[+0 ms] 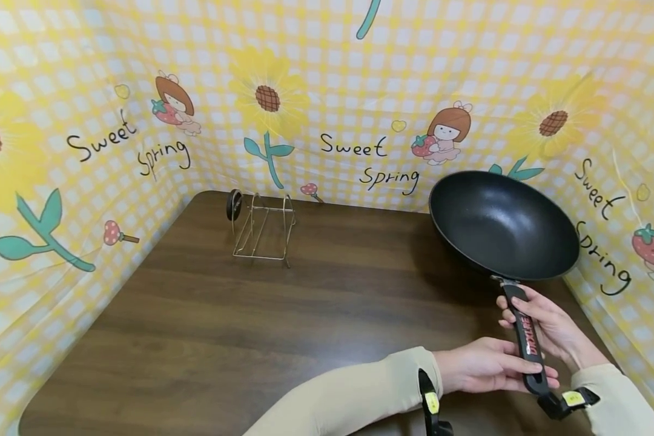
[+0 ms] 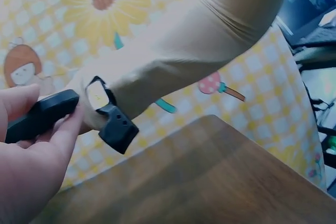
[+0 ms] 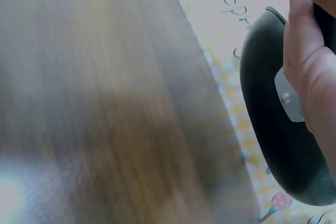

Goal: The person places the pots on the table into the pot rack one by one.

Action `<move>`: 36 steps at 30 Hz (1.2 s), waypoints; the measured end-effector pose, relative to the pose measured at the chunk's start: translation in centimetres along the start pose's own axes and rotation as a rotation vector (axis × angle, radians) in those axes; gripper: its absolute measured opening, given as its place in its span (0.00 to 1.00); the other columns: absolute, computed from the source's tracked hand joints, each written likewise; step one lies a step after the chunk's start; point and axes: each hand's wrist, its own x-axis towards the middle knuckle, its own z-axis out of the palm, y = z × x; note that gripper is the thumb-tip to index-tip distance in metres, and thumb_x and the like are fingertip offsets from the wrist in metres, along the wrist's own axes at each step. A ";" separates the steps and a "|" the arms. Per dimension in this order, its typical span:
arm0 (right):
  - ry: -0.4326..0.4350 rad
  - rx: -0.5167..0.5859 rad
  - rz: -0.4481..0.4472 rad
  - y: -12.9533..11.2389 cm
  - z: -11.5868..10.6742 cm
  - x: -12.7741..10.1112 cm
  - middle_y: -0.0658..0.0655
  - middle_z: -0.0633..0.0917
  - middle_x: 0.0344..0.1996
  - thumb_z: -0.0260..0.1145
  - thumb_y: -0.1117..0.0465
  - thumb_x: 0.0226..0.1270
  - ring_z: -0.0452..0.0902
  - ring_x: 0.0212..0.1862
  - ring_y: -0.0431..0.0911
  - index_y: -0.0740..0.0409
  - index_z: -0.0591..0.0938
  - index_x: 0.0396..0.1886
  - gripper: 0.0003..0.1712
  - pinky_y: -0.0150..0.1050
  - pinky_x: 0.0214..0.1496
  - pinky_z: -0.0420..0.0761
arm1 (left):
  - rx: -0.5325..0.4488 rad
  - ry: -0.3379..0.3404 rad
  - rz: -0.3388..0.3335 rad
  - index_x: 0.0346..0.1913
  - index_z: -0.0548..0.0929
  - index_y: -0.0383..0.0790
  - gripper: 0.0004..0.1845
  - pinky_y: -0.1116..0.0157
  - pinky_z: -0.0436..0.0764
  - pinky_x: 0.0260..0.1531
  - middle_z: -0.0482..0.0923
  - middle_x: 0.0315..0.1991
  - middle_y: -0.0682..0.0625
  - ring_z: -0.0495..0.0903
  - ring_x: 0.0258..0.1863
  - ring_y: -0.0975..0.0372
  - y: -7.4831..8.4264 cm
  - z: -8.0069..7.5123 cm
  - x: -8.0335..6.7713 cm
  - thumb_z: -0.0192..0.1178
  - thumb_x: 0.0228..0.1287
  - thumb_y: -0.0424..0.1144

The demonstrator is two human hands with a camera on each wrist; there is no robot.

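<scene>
1. a black pan is hanging in the air over the worktop, to the right of the wire rack and well apart from it; its hollow side is facing the wearer.
2. the right hand is gripping the handle close to the pan, its thumb lying on top and its fingers curling beneath, to the right of the rack and nearer the wearer.
3. the left hand is holding the free end of that same handle between thumb and fingers, also to the right of the rack and nearer the wearer.
4. red lettering is running along the handle, between the two hands.
5. a metal plate is showing on the pan's outer side in the right wrist view.
6. a round black piece is sitting at the rack's far left corner.
7. a yellow checked cloth is hanging behind the rack and on both sides of it.
</scene>
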 end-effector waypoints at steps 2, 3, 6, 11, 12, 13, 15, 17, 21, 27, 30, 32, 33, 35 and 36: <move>0.003 -0.048 -0.020 0.0 0.3 0.5 0.66 0.77 0.53 0.24 0.75 0.78 0.80 0.50 0.53 0.65 0.64 0.66 0.27 0.47 0.62 0.76 | 0.008 -0.015 0.004 0.66 0.69 0.23 0.19 0.50 0.62 0.69 0.65 0.66 0.27 0.64 0.69 0.43 0.4 -0.2 -0.4 0.42 0.77 0.25; 0.008 -0.066 -0.028 0.0 0.5 0.8 0.66 0.78 0.53 0.24 0.76 0.78 0.80 0.50 0.53 0.65 0.63 0.66 0.27 0.48 0.62 0.76 | 0.007 -0.019 0.005 0.66 0.69 0.23 0.19 0.50 0.61 0.69 0.64 0.66 0.27 0.64 0.69 0.42 0.6 -0.3 -0.5 0.42 0.78 0.25; 0.020 -0.100 -0.051 0.2 1.1 1.6 0.65 0.78 0.52 0.25 0.76 0.78 0.81 0.49 0.54 0.64 0.62 0.66 0.26 0.48 0.62 0.76 | -0.009 -0.026 0.019 0.64 0.71 0.26 0.18 0.49 0.60 0.69 0.63 0.67 0.26 0.63 0.69 0.42 1.2 -0.4 -1.0 0.42 0.78 0.25; 0.020 -0.110 -0.077 0.8 2.3 3.3 0.64 0.78 0.51 0.26 0.75 0.78 0.81 0.49 0.53 0.65 0.63 0.64 0.24 0.48 0.61 0.77 | -0.045 -0.060 0.044 0.61 0.72 0.32 0.16 0.47 0.59 0.69 0.60 0.68 0.24 0.59 0.70 0.39 2.2 -0.5 -2.2 0.40 0.79 0.26; 0.018 -0.120 -0.084 1.0 2.5 3.6 0.64 0.78 0.50 0.26 0.75 0.78 0.81 0.49 0.53 0.65 0.63 0.63 0.24 0.48 0.61 0.77 | -0.043 -0.068 0.047 0.61 0.72 0.32 0.16 0.46 0.59 0.69 0.59 0.68 0.23 0.59 0.70 0.38 2.4 -0.5 -2.4 0.39 0.79 0.26; 0.017 -0.134 -0.090 1.2 2.7 4.0 0.64 0.78 0.50 0.27 0.75 0.78 0.81 0.49 0.52 0.65 0.63 0.63 0.23 0.48 0.61 0.77 | -0.045 -0.073 0.047 0.62 0.71 0.32 0.16 0.46 0.59 0.69 0.59 0.68 0.23 0.58 0.70 0.38 2.5 -0.5 -2.7 0.39 0.79 0.27; 0.014 -0.176 -0.108 1.5 3.1 4.7 0.63 0.78 0.49 0.28 0.75 0.78 0.82 0.48 0.51 0.65 0.62 0.63 0.22 0.48 0.59 0.78 | -0.045 -0.072 0.050 0.64 0.70 0.31 0.17 0.46 0.58 0.69 0.58 0.69 0.23 0.57 0.71 0.38 2.8 -0.6 -3.3 0.39 0.79 0.28; 0.011 -0.226 -0.123 1.7 3.3 5.5 0.63 0.78 0.47 0.29 0.76 0.78 0.83 0.46 0.50 0.64 0.61 0.63 0.21 0.48 0.57 0.80 | -0.040 -0.057 0.062 0.64 0.71 0.31 0.18 0.45 0.59 0.69 0.64 0.66 0.23 0.64 0.69 0.39 3.0 -0.7 -3.9 0.39 0.79 0.29; 0.033 -0.317 -0.116 2.1 3.9 6.9 0.61 0.79 0.44 0.33 0.76 0.78 0.83 0.42 0.48 0.63 0.62 0.62 0.19 0.47 0.53 0.82 | -0.029 -0.008 0.117 0.47 0.77 0.38 0.13 0.48 0.69 0.65 0.83 0.37 0.41 0.84 0.40 0.57 3.0 -1.1 -5.2 0.40 0.76 0.29; 0.037 -0.334 -0.086 2.8 4.8 9.1 0.59 0.80 0.41 0.36 0.75 0.79 0.83 0.40 0.46 0.62 0.64 0.58 0.16 0.44 0.52 0.83 | -0.065 -0.080 0.194 0.32 0.67 0.45 0.12 0.68 0.65 0.30 0.61 0.24 0.55 0.60 0.21 0.67 3.8 -1.3 -7.6 0.36 0.73 0.31; 0.047 -0.322 -0.082 3.1 5.2 10.1 0.58 0.81 0.40 0.37 0.75 0.79 0.84 0.39 0.47 0.63 0.65 0.55 0.13 0.45 0.51 0.83 | -0.082 -0.158 0.230 0.28 0.64 0.46 0.15 0.69 0.59 0.27 0.56 0.22 0.55 0.58 0.19 0.68 4.1 -2.0 -8.4 0.34 0.75 0.32; 0.060 -0.326 -0.081 3.3 5.4 10.6 0.58 0.81 0.40 0.38 0.75 0.79 0.84 0.38 0.47 0.62 0.64 0.54 0.13 0.45 0.50 0.84 | -0.083 -0.213 0.261 0.27 0.63 0.47 0.16 0.70 0.58 0.26 0.55 0.22 0.56 0.58 0.18 0.69 4.2 -2.6 -8.9 0.32 0.75 0.32; 0.065 -0.329 -0.081 3.4 5.5 10.9 0.58 0.81 0.40 0.38 0.75 0.79 0.85 0.38 0.47 0.63 0.64 0.54 0.12 0.45 0.50 0.84 | -0.083 -0.245 0.274 0.26 0.63 0.47 0.17 0.70 0.57 0.26 0.55 0.22 0.56 0.58 0.18 0.69 4.3 -2.9 -9.1 0.31 0.76 0.32; 0.072 -0.346 -0.082 3.6 5.7 11.3 0.58 0.80 0.39 0.38 0.75 0.79 0.85 0.38 0.47 0.63 0.63 0.55 0.12 0.45 0.50 0.84 | -0.078 -0.299 0.301 0.27 0.63 0.47 0.18 0.70 0.57 0.25 0.55 0.22 0.56 0.58 0.18 0.69 4.3 -3.4 -9.5 0.29 0.76 0.31; 0.073 -0.352 -0.081 3.7 5.8 11.5 0.58 0.80 0.39 0.39 0.75 0.79 0.85 0.38 0.47 0.63 0.62 0.55 0.12 0.45 0.50 0.84 | -0.075 -0.324 0.313 0.27 0.64 0.47 0.19 0.70 0.58 0.25 0.55 0.22 0.56 0.58 0.19 0.69 4.4 -3.6 -9.7 0.27 0.76 0.31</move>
